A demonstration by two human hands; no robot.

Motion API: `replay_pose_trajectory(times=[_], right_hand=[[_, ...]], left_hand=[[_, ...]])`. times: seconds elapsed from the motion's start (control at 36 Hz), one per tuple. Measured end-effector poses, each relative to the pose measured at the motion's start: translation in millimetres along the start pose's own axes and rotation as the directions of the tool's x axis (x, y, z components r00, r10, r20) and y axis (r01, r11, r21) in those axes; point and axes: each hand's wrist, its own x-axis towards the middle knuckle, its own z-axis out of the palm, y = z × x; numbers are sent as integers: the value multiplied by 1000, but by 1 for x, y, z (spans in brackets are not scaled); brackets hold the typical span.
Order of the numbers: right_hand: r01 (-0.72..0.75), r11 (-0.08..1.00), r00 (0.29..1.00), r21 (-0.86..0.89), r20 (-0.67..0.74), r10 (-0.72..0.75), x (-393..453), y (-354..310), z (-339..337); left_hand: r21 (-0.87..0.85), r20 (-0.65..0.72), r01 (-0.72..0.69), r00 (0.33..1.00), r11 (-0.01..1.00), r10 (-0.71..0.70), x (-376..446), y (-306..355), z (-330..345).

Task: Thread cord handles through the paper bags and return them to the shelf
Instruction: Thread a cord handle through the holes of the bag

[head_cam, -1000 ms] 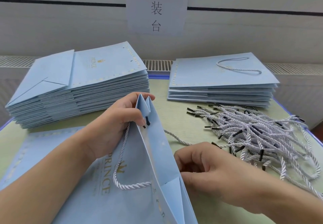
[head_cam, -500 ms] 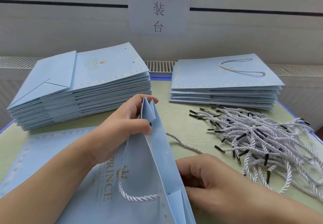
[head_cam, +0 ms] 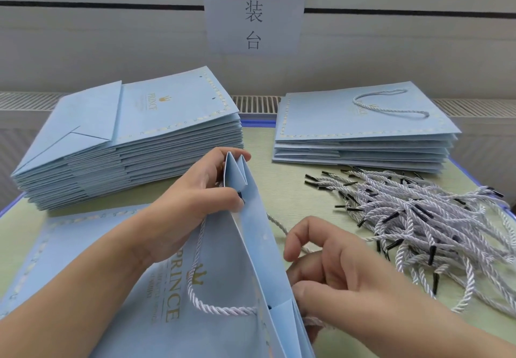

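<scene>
A light blue paper bag (head_cam: 212,287) printed PRINCE stands tilted on its side in front of me. My left hand (head_cam: 192,201) grips its folded top edge, thumb beside a black cord tip in a hole. A white twisted cord handle (head_cam: 201,296) loops across the bag's near face. My right hand (head_cam: 335,279) is behind the bag's right wall, fingers curled round a second cord (head_cam: 279,226) that trails across the table; a bit of cord shows under the palm at the bag's lower edge.
A tall stack of flat bags without handles (head_cam: 131,139) lies back left. A lower stack with a handle on top (head_cam: 363,131) lies back right. Several loose cords with black tips (head_cam: 418,218) lie at the right. Another flat bag (head_cam: 69,246) lies under my left arm.
My right hand has lifted its fingers and shifted slightly right behind the bag. The left hand keeps its grip on the bag's top.
</scene>
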Motion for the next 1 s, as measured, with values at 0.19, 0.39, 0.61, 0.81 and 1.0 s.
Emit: replay_pose_trajectory(times=[0.19, 0.39, 0.61, 0.81, 1.0], right_hand=[[64, 814, 998, -578, 17, -66, -6, -8, 6], [-24, 837, 998, -547, 40, 55, -3, -15, 2], [14, 723, 1000, -690, -6, -24, 1, -7, 6], [100, 610, 977, -786, -37, -208, 3, 4, 13], [57, 524, 996, -850, 11, -91, 6, 2, 7]], left_hand=[[38, 6, 59, 998, 998, -59, 2, -7, 5], [-49, 40, 89, 995, 995, -87, 1, -5, 2], [2, 43, 82, 996, 997, -82, 3, -8, 3], [-13, 44, 84, 996, 996, -83, 2, -6, 2], [18, 34, 97, 995, 995, -98, 3, -7, 4]])
